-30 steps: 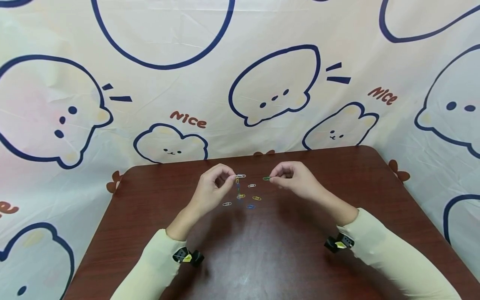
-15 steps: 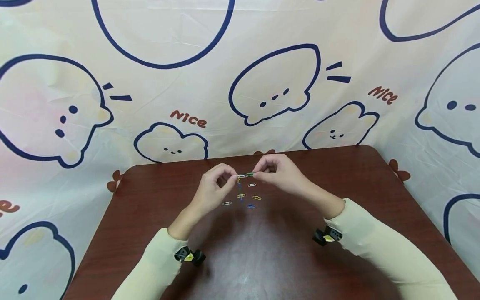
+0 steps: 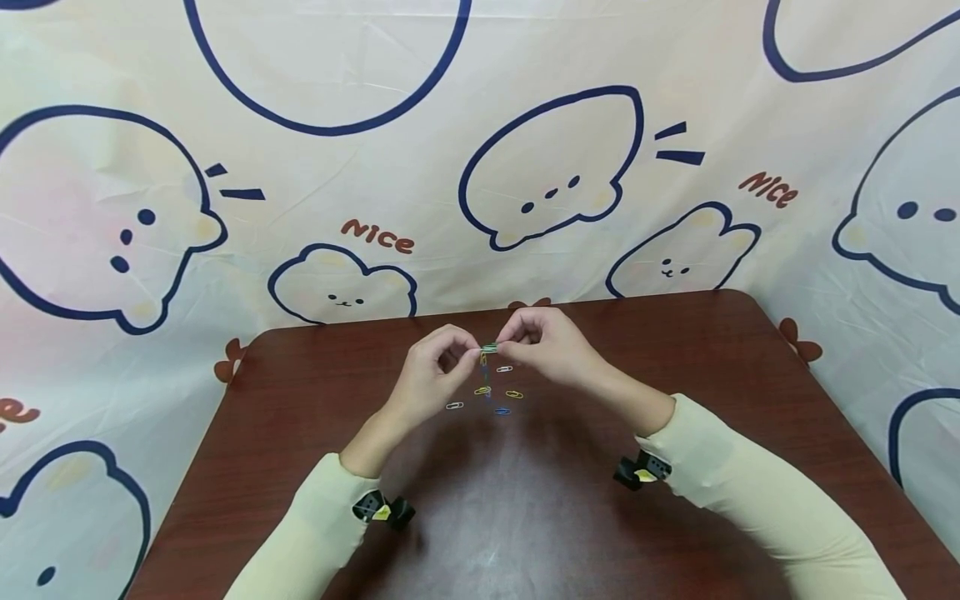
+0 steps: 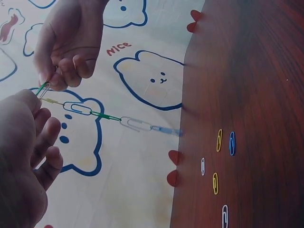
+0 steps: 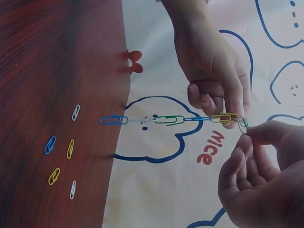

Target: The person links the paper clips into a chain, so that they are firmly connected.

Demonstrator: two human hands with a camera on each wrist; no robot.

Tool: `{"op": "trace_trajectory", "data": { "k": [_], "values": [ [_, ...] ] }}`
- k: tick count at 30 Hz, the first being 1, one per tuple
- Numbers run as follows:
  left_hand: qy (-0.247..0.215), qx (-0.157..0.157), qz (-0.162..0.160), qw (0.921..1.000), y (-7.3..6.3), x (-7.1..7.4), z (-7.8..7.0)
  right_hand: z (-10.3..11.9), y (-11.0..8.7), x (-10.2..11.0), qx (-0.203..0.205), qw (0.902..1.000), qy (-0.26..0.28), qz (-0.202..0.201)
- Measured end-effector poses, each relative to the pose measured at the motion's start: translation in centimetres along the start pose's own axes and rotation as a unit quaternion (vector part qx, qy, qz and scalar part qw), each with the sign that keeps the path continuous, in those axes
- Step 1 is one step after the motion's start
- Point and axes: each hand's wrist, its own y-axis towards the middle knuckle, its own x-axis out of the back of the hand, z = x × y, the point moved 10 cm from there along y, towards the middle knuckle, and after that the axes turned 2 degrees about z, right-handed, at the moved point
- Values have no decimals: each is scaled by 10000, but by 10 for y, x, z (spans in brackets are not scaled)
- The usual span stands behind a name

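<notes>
Right hand [image 3: 551, 346]: moved leftward since the earlier frame, now beside the left hand; fingers bent, thumb and forefinger pinching green paper clip [image 3: 490, 346].
Left hand [image 3: 435, 367]: thumb and forefinger pinching white paper clip [image 5: 241, 126], other fingers curled; wrist raised, forearm angled inward.
Green clip: at the white clip, between the fingertips; can't tell if hooked.
Paper clip chain [image 5: 169, 119]: hangs below the left fingertips; slim looped wire links, yellow, blue, green, white, blue downward.
Loose clips: two yellow [image 4: 215, 183], two white [image 4: 225, 216], one blue [image 4: 232, 143], flat rounded loops lying apart.
Tabletop [image 3: 300, 433]: dark red-brown, wood-grained, glossy.
Sleeves [image 3: 757, 483]: pale, smooth, close-fitting.
</notes>
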Motion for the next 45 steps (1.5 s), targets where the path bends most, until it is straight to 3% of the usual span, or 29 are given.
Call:
{"op": "trace_trajectory", "data": {
  "k": [11,18,36,45],
  "values": [
    [84,-162,-159,9997,-1,3,-4,-8,-2,5,-377,9990,228,-103],
    [124,-89,-203,9997,-3,6,0,-10,-3,9,-286,9995,28,-153],
    [422,215,161,9987,-3,1,6,-7,-5,12,-186,9993,-50,-329],
    [340,283,276,9986,3,-4,4,-7,-5,13,-90,9990,-183,-401]
  ]
}}
